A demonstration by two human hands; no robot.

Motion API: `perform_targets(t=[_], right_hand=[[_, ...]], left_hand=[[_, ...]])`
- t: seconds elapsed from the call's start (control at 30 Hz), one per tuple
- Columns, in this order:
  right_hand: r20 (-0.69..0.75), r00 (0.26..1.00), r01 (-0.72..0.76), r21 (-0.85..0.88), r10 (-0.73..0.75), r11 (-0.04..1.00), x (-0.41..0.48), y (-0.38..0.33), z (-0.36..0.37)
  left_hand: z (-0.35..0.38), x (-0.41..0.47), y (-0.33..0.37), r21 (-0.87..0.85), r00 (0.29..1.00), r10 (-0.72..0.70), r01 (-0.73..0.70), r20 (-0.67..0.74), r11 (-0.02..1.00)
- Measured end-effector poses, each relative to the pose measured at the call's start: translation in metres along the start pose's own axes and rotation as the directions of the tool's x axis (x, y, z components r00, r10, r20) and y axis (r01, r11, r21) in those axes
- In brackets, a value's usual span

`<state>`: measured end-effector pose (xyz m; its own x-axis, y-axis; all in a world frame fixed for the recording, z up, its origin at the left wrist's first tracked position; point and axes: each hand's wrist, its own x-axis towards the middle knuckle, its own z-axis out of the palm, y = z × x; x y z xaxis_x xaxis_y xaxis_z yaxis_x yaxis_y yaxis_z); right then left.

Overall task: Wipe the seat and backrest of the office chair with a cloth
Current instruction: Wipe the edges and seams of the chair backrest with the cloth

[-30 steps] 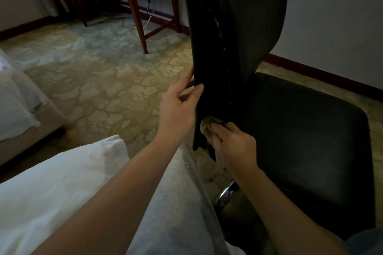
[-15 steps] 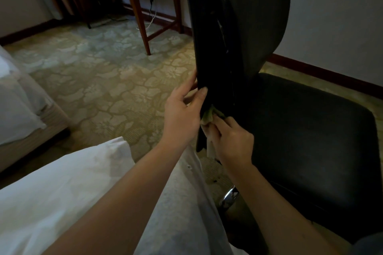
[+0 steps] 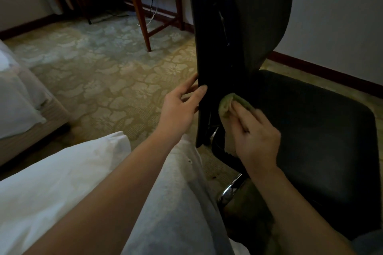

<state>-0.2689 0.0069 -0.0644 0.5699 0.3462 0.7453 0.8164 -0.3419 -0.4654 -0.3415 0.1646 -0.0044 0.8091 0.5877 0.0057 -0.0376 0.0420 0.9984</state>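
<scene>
**Cloth (image 3: 227, 102) slides from the backrest (image 3: 248, 26) edge toward the seat (image 3: 310, 140)**

The left grip (image 3: 178, 109) has kept its place. It still pinches the near edge of the upright black backrest, with the thumb on the front face and the fingers behind. The right grip (image 3: 256, 134) has moved rightward, away from that thumb. Half a second ago it was tucked against the same edge. Now it grasps the bunched green cloth and presses it onto the lower inner face of the backrest, just above where the backrest meets the seat. More of the cloth shows than before, and part of it hangs below the palm. The fingers are blurred.

At far left is the corner of a bed (image 3: 14, 105) with white bedding. Lower left, a fold of white fabric (image 3: 62, 182) lies beside a grey trouser leg (image 3: 176, 203). A floral-patterned carpet (image 3: 103, 80) covers the floor. A wooden desk (image 3: 143, 16) stands at the back, and a white cable (image 3: 153, 11) hangs from a wall socket behind it. Below the black seat, part of the chrome base (image 3: 230, 192) glints. On the right, a pale wall (image 3: 342, 16) ends in a dark red skirting board (image 3: 331, 73).
</scene>
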Motion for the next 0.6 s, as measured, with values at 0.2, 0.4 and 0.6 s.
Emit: perform_targets(t=[0.2,0.4,0.6], right_hand=[[0.186,0.981,0.083,-0.161,-0.052,0.983,-0.001,0.007,0.04],[0.319,0.946,0.036,-0.261,0.051,0.965,-0.03,0.027,0.05],[0.255,0.961,-0.055,-0.19,0.103,0.98,-0.047,0.025,0.02]], left_hand=[[0.005,-0.002,-0.002,0.005,0.999,-0.001,0.001,-0.037,1.0],[0.007,-0.003,-0.006,-0.02,0.999,-0.019,0.018,-0.037,1.0],[0.003,-0.003,-0.004,-0.023,1.0,-0.016,0.015,-0.017,1.0]])
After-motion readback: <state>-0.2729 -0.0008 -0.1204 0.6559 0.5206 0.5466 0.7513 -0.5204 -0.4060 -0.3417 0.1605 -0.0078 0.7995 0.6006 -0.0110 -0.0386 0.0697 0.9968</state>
